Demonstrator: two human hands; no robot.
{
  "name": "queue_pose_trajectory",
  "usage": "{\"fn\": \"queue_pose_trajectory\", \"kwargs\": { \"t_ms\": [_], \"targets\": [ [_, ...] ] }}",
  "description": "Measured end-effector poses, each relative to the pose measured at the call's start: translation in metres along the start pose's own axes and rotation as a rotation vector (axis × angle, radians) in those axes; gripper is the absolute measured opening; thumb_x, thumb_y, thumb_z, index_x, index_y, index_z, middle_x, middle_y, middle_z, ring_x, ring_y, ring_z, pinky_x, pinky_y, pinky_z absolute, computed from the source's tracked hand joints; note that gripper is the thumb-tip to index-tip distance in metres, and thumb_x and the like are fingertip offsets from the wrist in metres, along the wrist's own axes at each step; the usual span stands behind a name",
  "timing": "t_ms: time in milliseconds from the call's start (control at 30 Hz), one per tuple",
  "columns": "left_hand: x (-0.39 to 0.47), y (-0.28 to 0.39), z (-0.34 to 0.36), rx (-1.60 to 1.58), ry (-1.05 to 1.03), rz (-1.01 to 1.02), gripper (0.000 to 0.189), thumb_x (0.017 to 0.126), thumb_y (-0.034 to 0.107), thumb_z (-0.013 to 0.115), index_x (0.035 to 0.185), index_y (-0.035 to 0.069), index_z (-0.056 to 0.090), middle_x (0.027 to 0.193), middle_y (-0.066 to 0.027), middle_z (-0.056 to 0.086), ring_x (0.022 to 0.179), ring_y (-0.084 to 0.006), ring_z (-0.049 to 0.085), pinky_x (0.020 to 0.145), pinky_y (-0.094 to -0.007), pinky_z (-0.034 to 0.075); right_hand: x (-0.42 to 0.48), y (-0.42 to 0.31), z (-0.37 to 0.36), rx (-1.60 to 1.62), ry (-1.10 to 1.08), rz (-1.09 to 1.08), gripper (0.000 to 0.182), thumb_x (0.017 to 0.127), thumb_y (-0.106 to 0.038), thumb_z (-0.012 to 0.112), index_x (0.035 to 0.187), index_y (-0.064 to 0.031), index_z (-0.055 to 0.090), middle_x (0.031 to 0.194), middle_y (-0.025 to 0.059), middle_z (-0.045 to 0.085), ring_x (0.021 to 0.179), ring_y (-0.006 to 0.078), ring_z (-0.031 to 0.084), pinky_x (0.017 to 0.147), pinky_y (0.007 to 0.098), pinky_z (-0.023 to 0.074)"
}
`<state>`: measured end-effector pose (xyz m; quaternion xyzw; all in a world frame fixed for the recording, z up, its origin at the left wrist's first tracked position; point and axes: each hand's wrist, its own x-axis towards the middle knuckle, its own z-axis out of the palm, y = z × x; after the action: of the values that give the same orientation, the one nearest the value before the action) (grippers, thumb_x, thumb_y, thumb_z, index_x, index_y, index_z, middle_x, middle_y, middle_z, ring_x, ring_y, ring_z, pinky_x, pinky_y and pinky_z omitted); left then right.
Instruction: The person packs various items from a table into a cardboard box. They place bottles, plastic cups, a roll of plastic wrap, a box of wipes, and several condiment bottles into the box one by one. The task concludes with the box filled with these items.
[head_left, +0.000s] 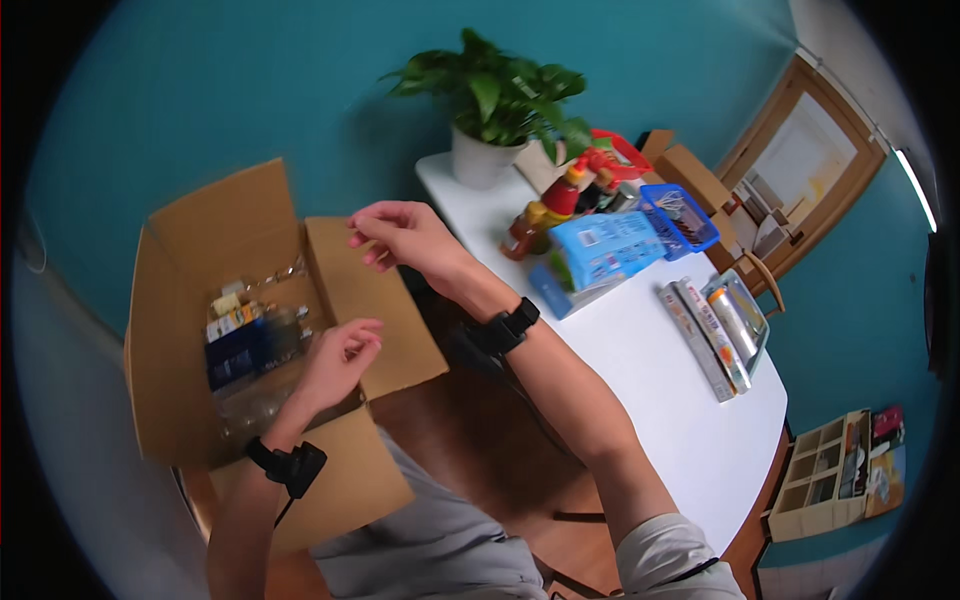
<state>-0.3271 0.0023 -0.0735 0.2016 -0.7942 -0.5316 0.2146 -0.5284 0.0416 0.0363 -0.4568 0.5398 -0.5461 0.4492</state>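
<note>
My left hand (341, 362) is over the near right side of an open cardboard box (169, 300). Its fingers are loosely curled, and I see nothing held in them. My right hand (412, 238) is raised above the box's right flap (375, 300), fingers bent and slightly apart, with nothing visible between them. Inside the box lie a dark blue package (238, 356), a small orange-and-white carton (231, 322) and several clear plastic-looking items (255, 409). The left hand and forearm hide part of the contents. Both wrists wear black strapped devices.
A white table (600, 360) to the right holds a potted plant (484, 161), sauce bottles (559, 196), a light blue bag (607, 247), a blue basket (679, 221), long narrow boxes (705, 337) and a tray (759, 334). A wooden shelf unit (817, 480) stands beyond.
</note>
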Motion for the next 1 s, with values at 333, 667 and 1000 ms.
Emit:
{"fn": "queue_pose_trajectory", "kwargs": {
  "t_ms": [333,667,1000],
  "targets": [
    [0.041,0.045,0.1,-0.07,-0.258,0.058,0.035,0.095,0.019,0.065,0.127,0.005,0.061,0.109,-0.0138,0.071,0.089,-0.0215,0.072,0.079,-0.0344,0.057,-0.096,-0.031,-0.168,-0.041,0.52,-0.137,0.028,0.098,-0.028,0.064,0.113,-0.0052,0.068,0.094,0.0035,0.071,0.073,0.0079,0.064,0.066,0.0239,0.0512],
    [0.06,0.054,0.155,-0.158,-0.3,-0.009,0.066,0.097,0.044,0.065,0.145,0.005,0.044,0.126,-0.0197,0.063,0.097,-0.0249,0.07,0.082,-0.0366,0.057,-0.175,0.01,-0.33,-0.589,1.323,-0.118,0.052,0.081,-0.045,0.08,0.104,-0.0004,0.067,0.088,0.0096,0.07,0.075,0.0229,0.067,0.068,0.0339,0.0523],
    [0.099,0.091,0.186,-0.397,-0.396,-0.241,0.089,0.098,0.062,0.051,0.158,0.005,0.017,0.15,-0.0257,0.038,0.134,-0.0336,0.049,0.1,-0.0429,0.051,-0.178,0.029,-0.341,-1.234,1.262,-0.127,0.057,0.08,-0.05,0.078,0.114,-0.0047,0.067,0.114,0.0214,0.064,0.11,0.0394,0.06,0.096,0.0462,0.0476]
  ]
}}
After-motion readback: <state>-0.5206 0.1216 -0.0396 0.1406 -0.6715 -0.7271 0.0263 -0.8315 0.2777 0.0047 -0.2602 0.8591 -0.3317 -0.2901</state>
